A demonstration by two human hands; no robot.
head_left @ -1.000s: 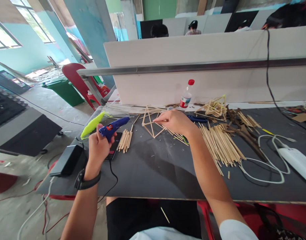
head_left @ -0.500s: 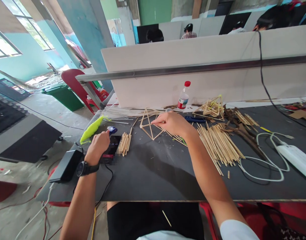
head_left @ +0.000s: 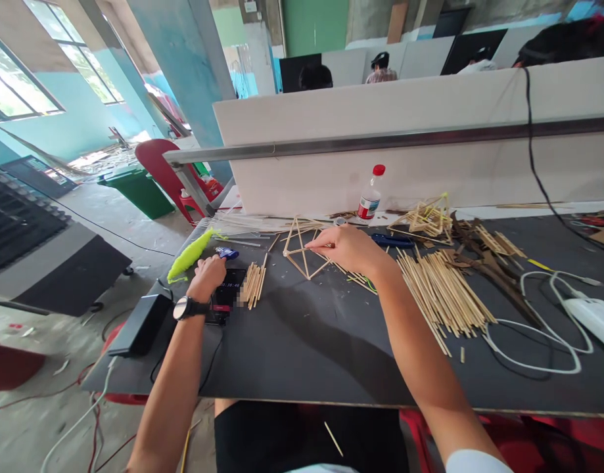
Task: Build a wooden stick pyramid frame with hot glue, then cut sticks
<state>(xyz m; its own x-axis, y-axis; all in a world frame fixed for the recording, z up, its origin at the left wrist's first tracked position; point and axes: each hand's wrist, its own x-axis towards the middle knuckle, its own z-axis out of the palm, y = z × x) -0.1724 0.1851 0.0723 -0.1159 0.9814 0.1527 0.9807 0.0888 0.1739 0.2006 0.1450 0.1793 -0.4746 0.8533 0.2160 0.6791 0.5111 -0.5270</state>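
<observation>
My right hand (head_left: 353, 249) pinches a wooden stick frame (head_left: 298, 251), made of thin sticks joined at the corners, standing on the dark table. Its fingertips are at the frame's right side. My left hand (head_left: 208, 276), with a watch on the wrist, is over the table's left part, fingers loosely bent and apart with nothing seen in them. Just past its fingertips lies a small blue-and-white item (head_left: 227, 253), its kind unclear. Beside that hand are a phone (head_left: 229, 284) showing digits and a short row of sticks (head_left: 255, 284). A lime-green fuzzy thing (head_left: 190, 255) lies to the left.
Many loose sticks (head_left: 442, 292) lie to the right, near a white cable (head_left: 533, 322) and power strip (head_left: 592, 318). A red-capped bottle (head_left: 369, 194) stands by the white partition (head_left: 302, 184). A black box (head_left: 142, 325) occupies the left edge. People sit beyond the partition.
My left hand has come off the small blue-and-white item, which now lies at its fingertips. My right hand keeps its pinch on the stick frame. The view has shifted slightly.
</observation>
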